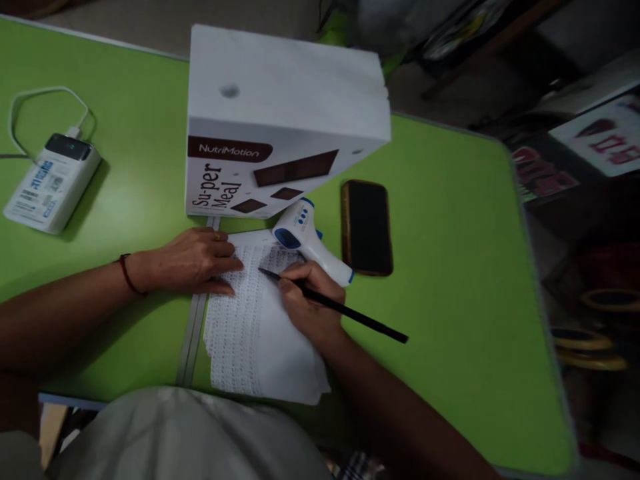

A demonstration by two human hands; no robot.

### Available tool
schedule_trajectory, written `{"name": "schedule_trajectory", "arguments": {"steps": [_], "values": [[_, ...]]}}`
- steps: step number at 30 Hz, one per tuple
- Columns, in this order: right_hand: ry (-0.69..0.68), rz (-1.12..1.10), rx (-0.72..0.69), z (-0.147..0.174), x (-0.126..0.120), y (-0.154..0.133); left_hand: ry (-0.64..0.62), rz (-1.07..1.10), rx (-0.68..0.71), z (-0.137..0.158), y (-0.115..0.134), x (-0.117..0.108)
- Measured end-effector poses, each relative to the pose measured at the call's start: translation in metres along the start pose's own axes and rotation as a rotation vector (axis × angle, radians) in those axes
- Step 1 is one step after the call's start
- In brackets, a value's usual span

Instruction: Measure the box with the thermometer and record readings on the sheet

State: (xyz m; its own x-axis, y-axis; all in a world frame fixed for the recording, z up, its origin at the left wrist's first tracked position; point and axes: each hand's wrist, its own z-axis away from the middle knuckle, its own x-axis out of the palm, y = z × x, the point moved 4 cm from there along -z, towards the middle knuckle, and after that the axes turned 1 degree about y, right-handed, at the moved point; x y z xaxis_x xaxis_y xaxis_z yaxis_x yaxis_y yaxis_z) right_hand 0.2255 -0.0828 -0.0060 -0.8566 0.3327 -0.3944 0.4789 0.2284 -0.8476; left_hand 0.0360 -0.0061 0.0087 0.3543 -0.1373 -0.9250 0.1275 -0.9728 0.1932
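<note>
At a green bench [465,300], with a white power bank [55,183] and its plugged-in cable [50,89] at far left, lays the left grip [195,260], with thumb and forefinger slightly parted, on the upper left edge of handwritten sheets [250,347] stacked in front of a white NutriMotion box [285,87]. Pinches a black pen [370,321] in the right grip [314,299], with the tip at the right edge of the written lines, just beside a white-and-blue thermometer gun [299,223] at the box's foot. Has a dark phone [367,227] farther right, screen up and apart from the sheets.
</note>
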Motion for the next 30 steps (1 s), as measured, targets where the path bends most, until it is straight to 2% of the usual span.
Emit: {"name": "schedule_trajectory", "arguments": {"steps": [19, 30], "values": [[0.019, -0.01, 0.095, 0.0014, -0.002, 0.0041, -0.02, 0.009, -0.009, -0.0007, -0.0006, 0.0014], [-0.052, 0.002, 0.026, 0.0021, -0.0007, 0.0035, -0.025, 0.005, -0.011, 0.0004, -0.0002, 0.0016]]}}
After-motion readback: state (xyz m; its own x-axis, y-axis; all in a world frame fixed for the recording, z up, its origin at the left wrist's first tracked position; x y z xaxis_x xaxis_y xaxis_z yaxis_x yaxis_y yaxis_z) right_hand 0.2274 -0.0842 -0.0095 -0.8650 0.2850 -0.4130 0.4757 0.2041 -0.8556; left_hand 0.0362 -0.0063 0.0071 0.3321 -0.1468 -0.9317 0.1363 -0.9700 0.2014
